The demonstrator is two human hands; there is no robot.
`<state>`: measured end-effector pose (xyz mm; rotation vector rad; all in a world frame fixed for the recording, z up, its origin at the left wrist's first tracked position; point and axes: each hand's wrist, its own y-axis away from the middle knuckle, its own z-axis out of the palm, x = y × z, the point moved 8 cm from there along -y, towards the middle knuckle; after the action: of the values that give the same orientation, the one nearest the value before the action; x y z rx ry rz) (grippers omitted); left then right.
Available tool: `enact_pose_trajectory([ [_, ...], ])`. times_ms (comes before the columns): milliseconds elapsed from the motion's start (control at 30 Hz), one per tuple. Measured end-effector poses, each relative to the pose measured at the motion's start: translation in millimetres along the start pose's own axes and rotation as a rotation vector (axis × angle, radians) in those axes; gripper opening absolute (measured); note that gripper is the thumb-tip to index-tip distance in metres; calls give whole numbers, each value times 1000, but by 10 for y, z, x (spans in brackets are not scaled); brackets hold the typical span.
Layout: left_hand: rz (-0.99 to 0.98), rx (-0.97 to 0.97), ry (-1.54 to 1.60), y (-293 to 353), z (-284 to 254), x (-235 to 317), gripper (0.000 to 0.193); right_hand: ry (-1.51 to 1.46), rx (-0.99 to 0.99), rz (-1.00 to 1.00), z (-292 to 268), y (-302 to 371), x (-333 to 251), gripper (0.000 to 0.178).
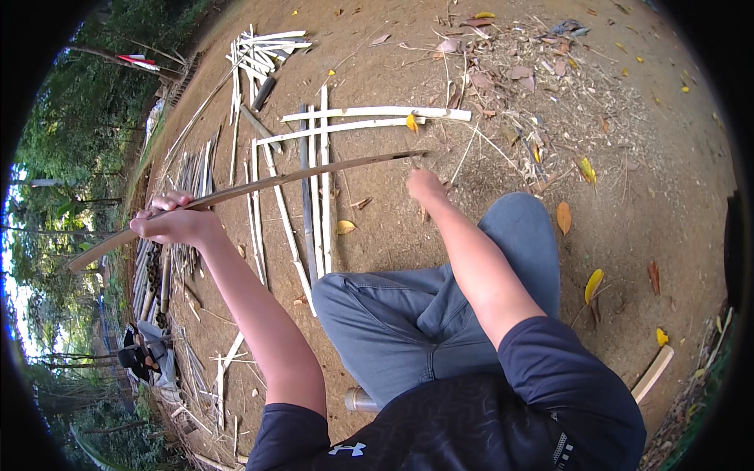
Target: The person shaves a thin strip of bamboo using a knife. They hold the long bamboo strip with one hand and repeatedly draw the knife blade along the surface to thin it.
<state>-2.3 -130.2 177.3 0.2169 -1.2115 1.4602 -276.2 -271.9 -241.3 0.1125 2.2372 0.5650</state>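
My left hand grips a long brown bamboo strip near its left end. The strip runs up and to the right across the ground to a tip near the middle. My right hand is stretched out just below that far tip, fingers curled, close to the strip; whether it touches or holds it I cannot tell. Under the strip lie several pale split bamboo slats, laid side by side with two crosswise slats above them. My jeans-clad knee sits below the slats.
A pile of bamboo poles lies at the left along the dirt edge. More pale slats rest at the top. Another person crouches at the lower left. Dry leaves and twigs litter the upper right. A wooden strip lies at the right.
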Motion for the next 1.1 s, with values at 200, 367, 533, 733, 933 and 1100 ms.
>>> enact_pose_trajectory([
  [200, -4, -11, -33, -4, -24, 2, 39, -150, 115, -106, 153, -154, -17, 43],
  [367, 15, 20, -30, -10, -44, 3, 33, -115, 108, 27, 259, -366, 293, 45],
  [533, 19, 55, -44, -47, -89, -40, 33, -104, 190, -56, 297, -393, 223, 46],
  [733, 12, 129, -95, -124, -222, -109, 33, -21, 232, -47, 143, -180, -6, 46],
  [933, 54, 51, -102, -176, -224, -150, 41, -117, -48, -241, 304, -58, -247, 44],
  [1100, 41, 119, -118, -224, -255, -196, 41, -33, 211, 102, 125, -131, 94, 42],
])
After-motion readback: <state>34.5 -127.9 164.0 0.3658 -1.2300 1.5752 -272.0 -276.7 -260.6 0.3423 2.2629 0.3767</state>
